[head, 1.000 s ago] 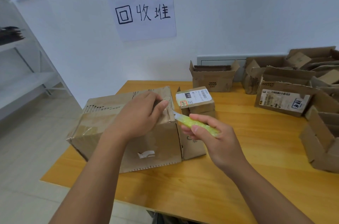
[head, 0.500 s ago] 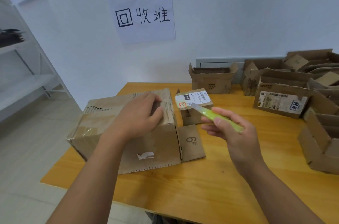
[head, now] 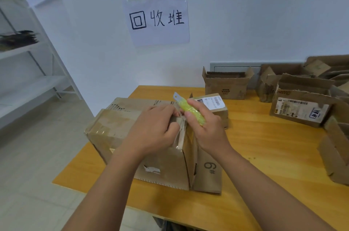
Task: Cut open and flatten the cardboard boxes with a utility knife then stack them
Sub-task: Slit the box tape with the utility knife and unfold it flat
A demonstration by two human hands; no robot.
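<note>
A large taped cardboard box sits at the centre of the frame on the near left part of the wooden surface, its right end flap, marked "9#", hanging open and lying toward the lower middle. The left hand rests on the box's top right corner with its fingers curled, its grip pinching the loose clear tape and flap edge there. The right hand, just beside it, has its grip wrapped around a yellow-green utility knife, whose blade points up and away, clear of the cardboard. Directly behind the hands stands a small box with a white shipping label. Farther back, at the centre right, an open box printed with dark lettering stands against the wall. A cluster of opened boxes fills the right edge of the frame. A paper sign with handwritten characters is taped to the wall at upper centre, and white shelving occupies the left side.
</note>
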